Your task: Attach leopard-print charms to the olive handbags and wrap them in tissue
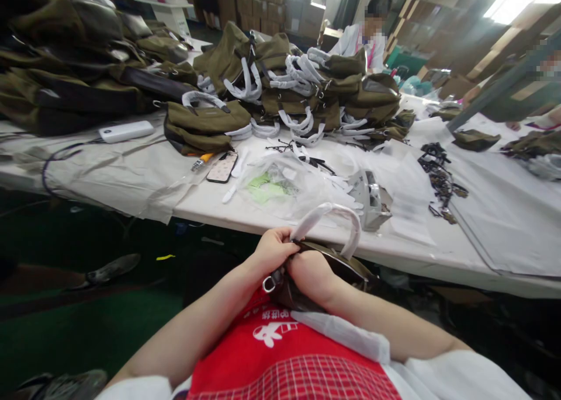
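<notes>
An olive handbag (357, 270) with dark trim rests against my lap at the table's edge. One of its handles (326, 211), wrapped in white film, arches up over the opening. My left hand (274, 249) is closed on the bag's top corner, thumb toward the other hand. Beside it my right hand (310, 273) is curled in a fist at the same corner, its fingertips turned away from view. A metal ring (269, 284) shows just below the two hands. Whether a small part sits between the fingers is hidden.
Olive handbags (302, 90) are piled along the table's far side. Nearer lie a phone (222, 166), a clear plastic bag (276, 184) with green pieces, a grey metal box (370, 198), a white power bank (126, 131) and dark straps (440, 178). A co-worker (362, 41) is behind the pile.
</notes>
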### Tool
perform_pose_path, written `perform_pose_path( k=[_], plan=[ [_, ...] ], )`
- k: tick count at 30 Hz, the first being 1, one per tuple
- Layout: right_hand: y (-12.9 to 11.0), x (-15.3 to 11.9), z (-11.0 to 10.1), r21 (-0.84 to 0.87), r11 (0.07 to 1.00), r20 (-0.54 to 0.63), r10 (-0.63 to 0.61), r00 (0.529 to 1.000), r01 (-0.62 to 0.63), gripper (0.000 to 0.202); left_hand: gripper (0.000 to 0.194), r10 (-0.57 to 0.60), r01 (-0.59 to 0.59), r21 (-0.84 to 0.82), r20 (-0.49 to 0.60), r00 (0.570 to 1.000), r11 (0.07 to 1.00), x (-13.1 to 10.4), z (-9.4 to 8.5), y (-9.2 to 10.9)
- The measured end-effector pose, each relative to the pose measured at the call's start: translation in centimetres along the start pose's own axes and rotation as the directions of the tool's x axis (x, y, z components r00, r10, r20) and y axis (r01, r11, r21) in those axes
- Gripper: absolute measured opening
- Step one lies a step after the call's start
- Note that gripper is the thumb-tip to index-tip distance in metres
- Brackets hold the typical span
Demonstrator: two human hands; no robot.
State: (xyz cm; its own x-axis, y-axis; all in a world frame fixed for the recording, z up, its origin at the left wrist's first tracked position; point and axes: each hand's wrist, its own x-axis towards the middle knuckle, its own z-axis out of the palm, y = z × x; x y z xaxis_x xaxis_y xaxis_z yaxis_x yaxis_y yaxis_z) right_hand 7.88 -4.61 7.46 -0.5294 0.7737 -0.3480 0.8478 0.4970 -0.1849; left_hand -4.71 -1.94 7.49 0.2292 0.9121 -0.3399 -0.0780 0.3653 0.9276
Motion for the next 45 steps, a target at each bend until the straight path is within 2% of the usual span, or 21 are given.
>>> perform_pose_path(
  k=[3, 5, 6, 8, 9, 10, 12, 14, 15, 18, 20, 22, 24, 26, 28, 31, 33, 38, 42, 45],
  plan=[
    [0.1, -0.3, -0.2, 0.008, 0.995, 0.052, -0.097, 0.994, 0.096, 0.031, 0.022, -0.029, 0.029, -0.006, 0.014, 0.999, 1.000, -0.1, -0.2, -0.1],
    [0.4, -1.4, -0.6, 0.116, 0.976, 0.010, -0.184, 0.983, 0.182, 0.030, 0.024, -0.049, 0.050, -0.035, 0.012, 0.999, 0.998, -0.2, -0.8, 0.1],
    [0.6, -2.1, -0.8, 0.191, 0.959, -0.048, -0.202, 0.978, 0.207, 0.030, 0.025, -0.051, 0.051, -0.054, 0.007, 0.999, 0.997, -0.2, -1.1, 0.2],
    [1.1, -3.4, -0.8, 0.348, 0.920, -0.187, -0.119, 0.975, 0.179, 0.025, 0.026, -0.056, 0.056, -0.099, 0.001, 0.998, 0.993, -0.3, -1.7, 0.4],
    [1.3, -3.8, -0.6, 0.425, 0.897, -0.216, -0.028, 0.976, 0.120, 0.022, 0.026, -0.064, 0.064, -0.120, 0.002, 0.998, 0.991, -0.3, -1.9, 0.4],
    [1.6, -4.0, -0.2, 0.508, 0.861, -0.197, 0.072, 0.978, 0.039, 0.021, 0.027, -0.072, 0.073, -0.138, 0.009, 0.997, 0.988, -0.4, -2.0, 0.4],
    [1.9, -3.9, 1.0, 0.670, 0.725, -0.018, 0.230, 0.973, -0.159, 0.020, 0.029, -0.074, 0.077, -0.161, 0.024, 0.997, 0.984, -0.5, -1.8, 0.4],
    [2.2, -3.3, 2.2, 0.789, 0.529, 0.201, 0.261, 0.944, -0.314, 0.021, 0.030, -0.059, 0.065, -0.166, 0.040, 0.997, 0.984, -0.7, -1.3, 0.3],
    [2.2, -2.9, 2.8, 0.831, 0.426, 0.268, 0.258, 0.928, -0.358, 0.022, 0.030, -0.054, 0.062, -0.169, 0.050, 0.997, 0.984, -0.8, -1.0, 0.3],
    [2.1, -2.1, 3.8, 0.907, 0.178, 0.323, 0.286, 0.902, -0.381, 0.032, 0.032, -0.059, 0.072, -0.184, 0.079, 0.995, 0.980, -1.2, -0.4, 0.3],
    [2.0, -1.9, 3.9, 0.924, 0.104, 0.318, 0.320, 0.892, -0.367, 0.032, 0.033, -0.066, 0.083, -0.194, 0.089, 0.994, 0.978, -1.4, -0.3, 0.4],
    [2.1, -1.9, 3.9, 0.930, 0.136, 0.288, 0.302, 0.909, -0.341, 0.024, 0.033, -0.076, 0.091, -0.193, 0.084, 0.994, 0.977, -1.4, -0.5, 0.5],
    [2.3, -2.1, 3.9, 0.919, 0.237, 0.252, 0.265, 0.931, -0.316, 0.018, 0.031, -0.086, 0.099, -0.188, 0.078, 0.993, 0.977, -1.4, -0.7, 0.4],
    [2.4, -2.3, 3.8, 0.873, 0.359, 0.255, 0.239, 0.937, -0.329, 0.023, 0.030, -0.095, 0.108, -0.183, 0.080, 0.992, 0.977, -1.4, -0.8, 0.2],
    [2.3, -2.5, 3.4, 0.794, 0.514, 0.230, 0.239, 0.943, -0.324, 0.030, 0.030, -0.102, 0.116, -0.182, 0.085, 0.991, 0.976, -1.3, -0.8, 0.1],
    [1.7, -3.0, 2.4, 0.540, 0.816, 0.035, 0.221, 0.975, -0.204, 0.032, 0.031, -0.117, 0.130, -0.190, 0.080, 0.990, 0.973, -1.3, -0.8, 0.0],
    [1.1, -3.3, 1.6, 0.357, 0.922, -0.071, 0.184, 0.980, -0.147, 0.033, 0.032, -0.131, 0.144, -0.209, 0.079, 0.988, 0.967, -1.5, -0.9, 0.1],
    [0.4, -3.2, 1.0, 0.186, 0.977, -0.208, 0.142, 0.968, -0.103, 0.030, 0.036, -0.170, 0.206, -0.282, 0.146, 0.974, 0.937, -2.3, -0.9, -0.2],
    [0.6, -2.9, 1.4, 0.099, 0.987, -0.118, 0.139, 0.983, -0.127, 0.028, 0.038, -0.198, 0.237, -0.311, 0.150, 0.969, 0.921, -2.3, -0.9, -0.6],
    [0.7, -3.1, 1.2, 0.093, 0.989, -0.117, 0.126, 0.985, -0.115, 0.029, 0.040, -0.203, 0.236, -0.304, 0.136, 0.970, 0.923, -2.1, -0.9, -0.7]
  ],
)
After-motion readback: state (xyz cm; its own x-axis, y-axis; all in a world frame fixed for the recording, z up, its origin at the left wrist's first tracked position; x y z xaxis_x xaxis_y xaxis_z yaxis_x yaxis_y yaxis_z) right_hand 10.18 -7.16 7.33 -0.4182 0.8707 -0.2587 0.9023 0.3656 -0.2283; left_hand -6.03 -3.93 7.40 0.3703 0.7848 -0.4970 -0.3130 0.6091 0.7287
